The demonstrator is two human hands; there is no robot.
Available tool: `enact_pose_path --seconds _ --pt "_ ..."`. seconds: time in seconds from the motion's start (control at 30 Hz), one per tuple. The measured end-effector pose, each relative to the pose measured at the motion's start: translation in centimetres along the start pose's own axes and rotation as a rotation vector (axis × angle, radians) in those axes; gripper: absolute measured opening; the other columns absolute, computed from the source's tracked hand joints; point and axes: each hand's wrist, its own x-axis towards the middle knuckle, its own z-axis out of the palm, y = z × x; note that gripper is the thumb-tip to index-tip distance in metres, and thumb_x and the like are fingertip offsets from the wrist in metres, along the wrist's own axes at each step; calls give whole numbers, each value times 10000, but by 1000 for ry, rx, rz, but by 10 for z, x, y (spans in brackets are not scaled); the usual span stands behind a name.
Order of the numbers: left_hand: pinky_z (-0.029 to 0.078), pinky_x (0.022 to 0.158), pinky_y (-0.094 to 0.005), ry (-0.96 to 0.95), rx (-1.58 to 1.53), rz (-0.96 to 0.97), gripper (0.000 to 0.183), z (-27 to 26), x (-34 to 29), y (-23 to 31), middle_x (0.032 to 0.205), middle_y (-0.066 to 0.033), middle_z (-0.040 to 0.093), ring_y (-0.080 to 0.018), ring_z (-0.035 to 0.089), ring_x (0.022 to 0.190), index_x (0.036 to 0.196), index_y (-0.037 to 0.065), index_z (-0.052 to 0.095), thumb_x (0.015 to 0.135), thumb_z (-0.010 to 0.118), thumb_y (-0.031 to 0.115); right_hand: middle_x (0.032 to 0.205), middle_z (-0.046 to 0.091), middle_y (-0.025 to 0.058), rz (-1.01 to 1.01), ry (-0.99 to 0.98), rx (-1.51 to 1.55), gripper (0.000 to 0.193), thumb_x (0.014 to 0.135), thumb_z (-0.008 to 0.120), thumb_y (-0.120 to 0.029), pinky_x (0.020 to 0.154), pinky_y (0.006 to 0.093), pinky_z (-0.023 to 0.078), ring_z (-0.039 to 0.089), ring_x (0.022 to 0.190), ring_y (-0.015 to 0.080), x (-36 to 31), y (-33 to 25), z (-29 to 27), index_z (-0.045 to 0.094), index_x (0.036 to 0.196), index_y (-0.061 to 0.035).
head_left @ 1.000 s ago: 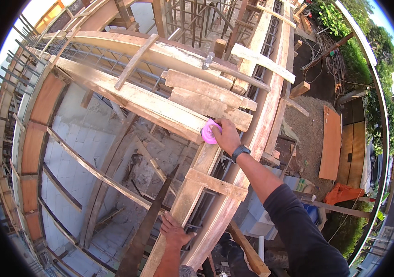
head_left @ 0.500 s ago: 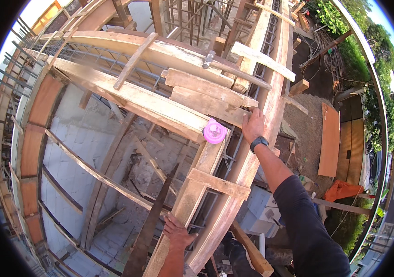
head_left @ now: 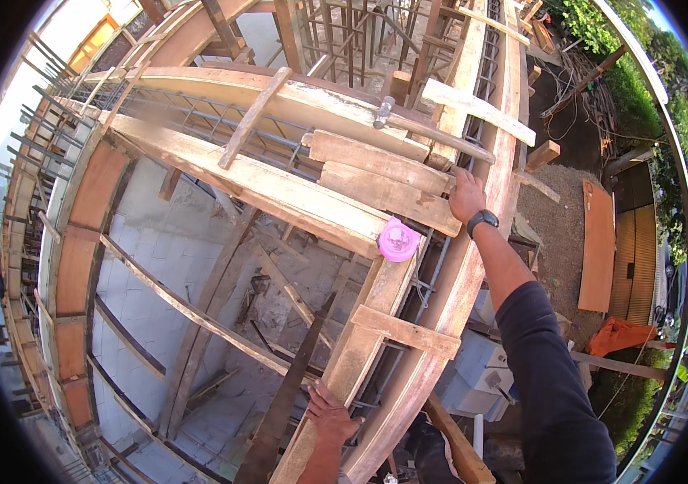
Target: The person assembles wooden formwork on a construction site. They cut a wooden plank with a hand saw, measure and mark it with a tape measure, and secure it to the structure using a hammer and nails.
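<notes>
My right hand (head_left: 467, 196), a dark watch at its wrist, reaches to the right end of the upper short wooden board (head_left: 380, 162), its fingers bent over that end. Against this board lies a lower board (head_left: 388, 196); both lie over the gap between formwork planks. My left hand (head_left: 332, 414) rests on the near formwork plank (head_left: 376, 302), fingers spread across its top. A hammer (head_left: 441, 135) with a long handle lies beyond the boards. At the plank corner sits a round, bright pink object (head_left: 399, 239) whose kind I cannot make out.
Steel bars (head_left: 428, 270) run inside the formwork channel. A short cleat (head_left: 406, 331) bridges it, and a pale wood strip (head_left: 479, 111) crosses farther off. On the left the structure drops to a deep space with wooden braces (head_left: 190, 302). Gravel ground (head_left: 562, 242) lies below right.
My right hand has slid forward from the lower board's end to the upper board's end. The left hand stays on the plank. The whole view has shifted slightly.
</notes>
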Motion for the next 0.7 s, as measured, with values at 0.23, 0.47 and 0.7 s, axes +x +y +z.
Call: enact_pose_path --seconds 0.23,0.47,0.7 --pt "165 1140 -664 -13 18 -17 1486 0 -1 -2 1585 -394 -53 -552 173 1432 1507 -64 -224 673 905 424 1339 564 100 87 -144 -229 513 900 648 -201 1049 566 420 484 1296 330 -9 -20 -29 532 1397 -155" --pt "181 1142 -629 11 20 -9 1501 3 -1 -1 1590 -382 -53 -542 210 1408 1500 -81 -230 667 910 430 1167 606 163 -94 77 -236 233 912 631 -183 929 531 453 531 1174 371 1 -18 -55 601 1126 -96" --pt "168 1155 -616 15 20 -24 1510 4 0 -5 1591 -384 -44 -548 205 1415 1500 -70 -246 666 916 413 1092 613 238 -294 182 -2 261 953 595 -164 920 508 425 539 1022 424 -3 -4 -98 551 1143 9"
